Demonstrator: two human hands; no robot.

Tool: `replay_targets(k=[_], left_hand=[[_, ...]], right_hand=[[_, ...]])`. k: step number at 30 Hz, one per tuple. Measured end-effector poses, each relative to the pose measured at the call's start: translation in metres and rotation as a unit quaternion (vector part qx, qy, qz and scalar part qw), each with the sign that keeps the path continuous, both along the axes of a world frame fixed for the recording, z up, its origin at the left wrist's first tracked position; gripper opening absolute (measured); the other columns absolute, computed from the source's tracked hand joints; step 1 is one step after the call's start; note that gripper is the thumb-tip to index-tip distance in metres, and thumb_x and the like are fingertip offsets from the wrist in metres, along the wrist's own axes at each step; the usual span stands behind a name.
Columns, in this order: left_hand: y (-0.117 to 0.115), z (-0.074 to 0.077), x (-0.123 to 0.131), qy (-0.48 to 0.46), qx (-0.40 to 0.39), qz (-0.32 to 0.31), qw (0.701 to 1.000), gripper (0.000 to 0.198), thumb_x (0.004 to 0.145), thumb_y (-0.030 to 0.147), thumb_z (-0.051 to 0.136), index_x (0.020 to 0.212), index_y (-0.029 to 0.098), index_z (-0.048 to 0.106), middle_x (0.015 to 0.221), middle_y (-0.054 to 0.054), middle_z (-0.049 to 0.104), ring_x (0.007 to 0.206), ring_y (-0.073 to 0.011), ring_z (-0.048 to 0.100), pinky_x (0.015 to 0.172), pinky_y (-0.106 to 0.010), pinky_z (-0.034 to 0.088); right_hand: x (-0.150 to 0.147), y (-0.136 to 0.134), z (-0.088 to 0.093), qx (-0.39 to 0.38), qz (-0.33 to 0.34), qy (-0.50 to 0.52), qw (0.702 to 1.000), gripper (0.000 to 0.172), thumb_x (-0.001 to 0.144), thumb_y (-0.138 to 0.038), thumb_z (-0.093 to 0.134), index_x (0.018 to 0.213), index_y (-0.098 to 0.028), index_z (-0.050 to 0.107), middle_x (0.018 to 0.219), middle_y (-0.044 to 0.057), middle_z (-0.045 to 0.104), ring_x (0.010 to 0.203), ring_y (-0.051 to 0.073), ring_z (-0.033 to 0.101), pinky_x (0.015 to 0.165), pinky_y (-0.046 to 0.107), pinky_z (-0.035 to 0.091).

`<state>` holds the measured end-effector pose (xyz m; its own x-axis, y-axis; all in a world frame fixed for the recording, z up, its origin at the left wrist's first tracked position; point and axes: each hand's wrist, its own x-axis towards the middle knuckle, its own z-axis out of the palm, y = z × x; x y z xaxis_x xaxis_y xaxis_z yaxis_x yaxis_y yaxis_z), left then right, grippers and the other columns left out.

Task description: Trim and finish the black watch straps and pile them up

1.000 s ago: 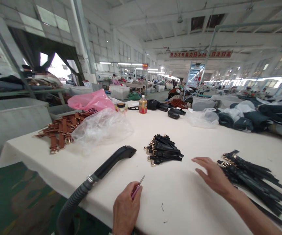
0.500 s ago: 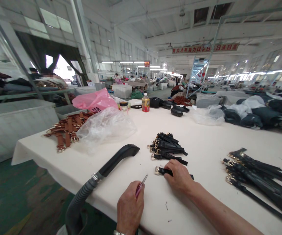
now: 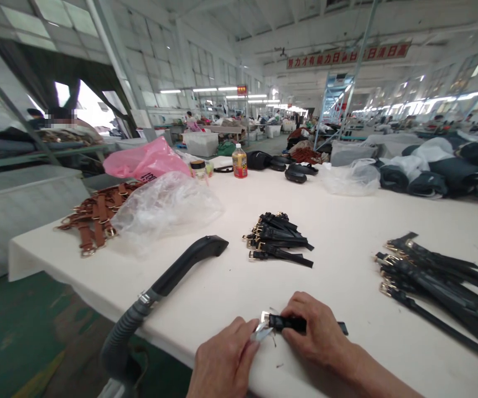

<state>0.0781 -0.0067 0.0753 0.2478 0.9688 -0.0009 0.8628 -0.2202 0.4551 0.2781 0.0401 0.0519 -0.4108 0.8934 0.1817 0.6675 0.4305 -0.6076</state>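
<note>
My left hand is closed around small thread snips, whose silvery blades reach the buckle end of a short black strap. Fingers and thumb of my right hand pinch this strap from the other side and press it near the table. Its pale gold buckle faces left, and a tail end sticks out past my right hand. Part of the snips' handle is hidden in my left palm. Dark thread scraps lie just below the strap.
Beyond my hands on the white-covered table is a pile of short black straps; longer black straps lie right. A vacuum hose nozzle rests on the left. Farther back are brown straps, clear plastic and a bottle.
My right hand has drawn the strap nearer to me, away from the small pile. My left hand has brought the snips to its buckle end. The view has shifted slightly.
</note>
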Motion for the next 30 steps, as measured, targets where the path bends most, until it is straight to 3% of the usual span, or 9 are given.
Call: replay_targets(k=[5, 13, 23, 30], left_hand=[[0.008, -0.008, 0.004, 0.007, 0.004, -0.03, 1.0, 0.028, 0.089, 0.033, 0.03, 0.104, 0.034, 0.053, 0.084, 0.003, 0.06, 0.077, -0.0123, 0.057, 0.067, -0.02, 0.041], [0.012, -0.005, 0.006, -0.026, 0.026, -0.019, 0.999, 0.026, 0.085, 0.029, 0.037, 0.092, 0.033, 0.062, 0.072, 0.003, 0.061, 0.066, -0.0098, 0.058, 0.059, -0.016, 0.04], [0.011, -0.008, 0.0, -0.039, -0.033, -0.019, 0.998, 0.029, 0.088, 0.034, 0.032, 0.102, 0.034, 0.058, 0.076, 0.003, 0.06, 0.07, -0.0101, 0.057, 0.062, -0.016, 0.041], [0.01, -0.004, 0.001, 0.0, 0.003, -0.04, 0.999, 0.029, 0.088, 0.034, 0.032, 0.11, 0.038, 0.052, 0.082, 0.004, 0.06, 0.074, -0.0107, 0.057, 0.067, -0.017, 0.041]], right_hand=[[0.001, 0.002, -0.001, 0.007, 0.01, 0.017, 1.0, 0.013, 0.067, -0.014, 0.057, 0.077, -0.021, 0.061, 0.075, 0.0, 0.055, 0.073, 0.015, 0.05, 0.066, 0.025, 0.037], [0.002, 0.002, -0.004, 0.006, 0.002, 0.023, 1.0, 0.014, 0.065, -0.015, 0.056, 0.076, -0.021, 0.061, 0.075, 0.0, 0.054, 0.072, 0.015, 0.049, 0.066, 0.025, 0.036], [0.001, 0.002, -0.001, -0.007, 0.001, 0.022, 1.0, 0.013, 0.065, -0.014, 0.055, 0.075, -0.021, 0.06, 0.076, 0.0, 0.055, 0.072, 0.015, 0.05, 0.065, 0.024, 0.036], [0.001, 0.003, -0.002, -0.008, -0.004, 0.025, 1.0, 0.014, 0.064, -0.015, 0.055, 0.075, -0.022, 0.06, 0.075, -0.001, 0.055, 0.072, 0.014, 0.049, 0.065, 0.024, 0.035]])
